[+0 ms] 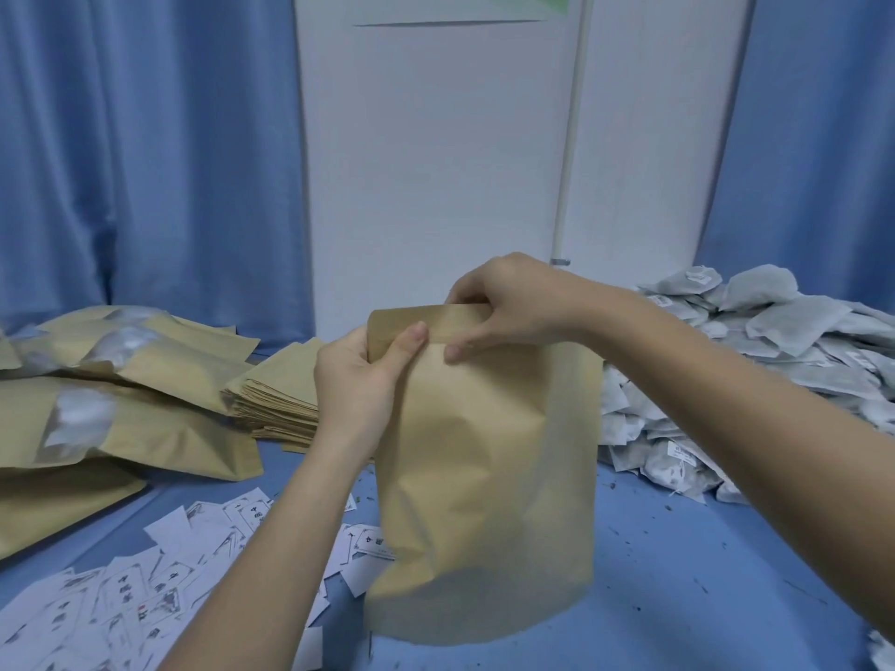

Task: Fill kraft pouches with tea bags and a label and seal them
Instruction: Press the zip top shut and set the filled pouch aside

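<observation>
A bulging kraft pouch [484,477] stands upright in the middle, over the blue table [702,573]. My left hand [358,380] pinches the pouch's top strip at its left corner, thumb on the front. My right hand [508,302] pinches the same strip further right, fingers curled over the top edge. The strip looks flat and pressed together between the two hands. What is inside the pouch is hidden.
Filled pouches with clear windows [121,409] lie piled at the left, beside a stack of flat empty pouches [281,394]. White printed labels [160,583] are scattered at the front left. A heap of grey tea bags [755,360] fills the right. Blue curtains hang behind.
</observation>
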`<state>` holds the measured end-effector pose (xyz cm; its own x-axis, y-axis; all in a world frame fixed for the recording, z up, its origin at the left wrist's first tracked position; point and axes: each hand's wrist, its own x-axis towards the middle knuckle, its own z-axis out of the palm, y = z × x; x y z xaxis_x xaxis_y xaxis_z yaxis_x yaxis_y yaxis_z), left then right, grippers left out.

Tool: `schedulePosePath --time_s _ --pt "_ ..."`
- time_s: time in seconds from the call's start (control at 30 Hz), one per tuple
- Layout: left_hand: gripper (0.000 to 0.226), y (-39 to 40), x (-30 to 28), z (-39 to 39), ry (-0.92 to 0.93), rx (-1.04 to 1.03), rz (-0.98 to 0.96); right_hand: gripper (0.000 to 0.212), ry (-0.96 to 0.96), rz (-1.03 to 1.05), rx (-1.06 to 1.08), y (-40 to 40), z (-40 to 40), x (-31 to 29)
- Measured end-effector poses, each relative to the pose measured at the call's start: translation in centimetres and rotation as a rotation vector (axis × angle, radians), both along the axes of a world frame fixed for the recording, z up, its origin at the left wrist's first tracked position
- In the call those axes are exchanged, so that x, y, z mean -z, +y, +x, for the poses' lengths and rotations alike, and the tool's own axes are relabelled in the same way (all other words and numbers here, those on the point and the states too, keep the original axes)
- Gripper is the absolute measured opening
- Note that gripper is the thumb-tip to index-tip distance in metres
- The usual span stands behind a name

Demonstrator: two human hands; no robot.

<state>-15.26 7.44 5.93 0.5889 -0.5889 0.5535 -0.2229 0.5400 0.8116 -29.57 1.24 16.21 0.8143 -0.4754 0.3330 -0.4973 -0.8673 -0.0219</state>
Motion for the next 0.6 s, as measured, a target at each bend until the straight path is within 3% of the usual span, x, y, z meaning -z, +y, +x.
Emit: schedulePosePath --time_s 0.17,0.4,0.6 --pt "0.017 0.1 0.5 -0.4 -0.022 -0.054 -0.058 0.049 0.001 -0.030 0.049 -0.9 -0.6 0.0" --pt "0.016 -0.1 0.8 0.0 -0.011 -0.075 -0.090 0.028 -0.034 0.043 -0.006 -1.6 -2.0 -0.3" --pt "0.016 -0.2 0.8 0.1 -0.001 -0.056 -0.103 0.045 -0.034 -0.046 -0.068 -2.2 -2.8 0.1"
